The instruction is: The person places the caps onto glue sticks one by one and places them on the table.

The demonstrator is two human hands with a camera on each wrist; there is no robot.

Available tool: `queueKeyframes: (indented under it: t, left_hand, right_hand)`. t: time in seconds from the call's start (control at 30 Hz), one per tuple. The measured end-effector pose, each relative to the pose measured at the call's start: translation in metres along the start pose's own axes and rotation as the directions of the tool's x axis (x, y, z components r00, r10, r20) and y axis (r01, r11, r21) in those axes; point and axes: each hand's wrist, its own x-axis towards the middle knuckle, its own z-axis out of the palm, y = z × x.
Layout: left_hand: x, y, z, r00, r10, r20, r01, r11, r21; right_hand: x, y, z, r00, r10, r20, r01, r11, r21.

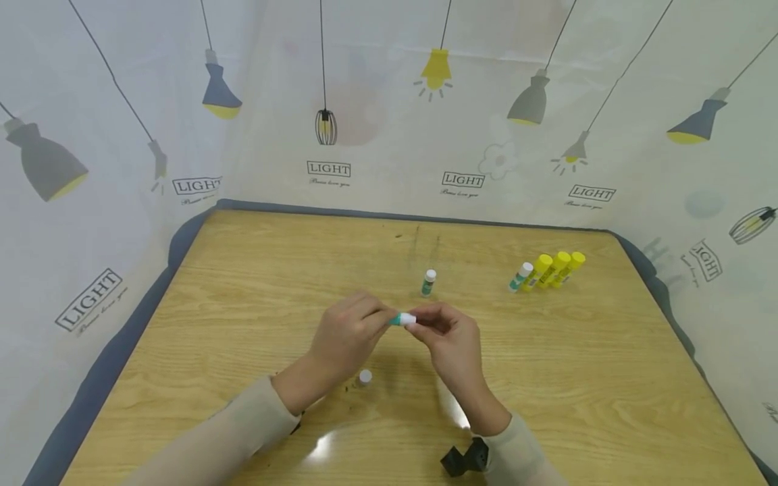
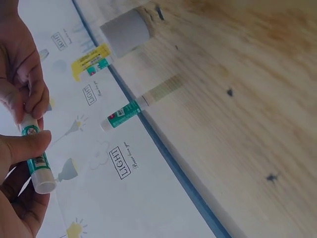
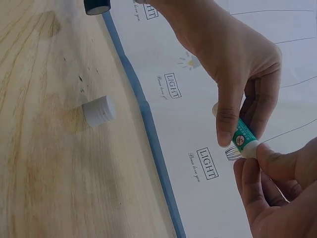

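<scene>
Both hands hold one green-and-white glue stick (image 1: pixel 402 319) between them, lying nearly level over the table. My left hand (image 1: pixel 352 331) grips its green labelled body between thumb and fingers. At the white end, my right hand (image 1: pixel 452 337) pinches with thumb and fingertips. The left wrist view shows the stick's other end, a pale round one, sticking out past the left thumb. On the table below the left hand stands a loose white cap (image 3: pixel 99 111). Another green glue stick (image 1: pixel 429 283) with a white top stands upright just beyond the hands.
At the right rear, a white-topped green glue stick (image 1: pixel 521 277) stands in a row with three yellow glue sticks (image 1: pixel 554 270). A black object (image 1: pixel 464 459) is by the right sleeve. Lamp-patterned white fabric (image 1: pixel 389 101) hangs around the wooden table (image 1: pixel 608 378).
</scene>
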Motion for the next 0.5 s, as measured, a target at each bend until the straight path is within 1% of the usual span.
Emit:
queueKeyframes:
  t: [0.1,0.23,0.37,0.5]
  left_hand:
    - [0.0002,-0.0013,0.0013,1.000,0.030,-0.008,-0.030,1.000,0.006]
    - [-0.0001,-0.0024,0.0022,0.997,0.072,0.004,-0.072,0.997,0.013]
    - [-0.0005,-0.0032,0.0015,0.996,0.084,0.036,-0.084,0.996,0.012]
    - [-0.0008,-0.0046,0.0008,0.995,0.088,0.054,-0.089,0.996,0.022]
  right_hand:
    - [-0.0009,-0.0012,-0.0041,1.000,0.007,0.027,-0.007,1.000,0.000]
    - [-0.0031,-0.0022,-0.0083,0.999,0.022,0.045,-0.023,1.000,0.019]
    - [-0.0034,-0.0006,-0.0098,0.999,0.039,0.034,-0.041,0.998,0.038]
    - [-0.0030,0.0003,-0.0108,0.999,0.041,0.002,-0.041,0.998,0.048]
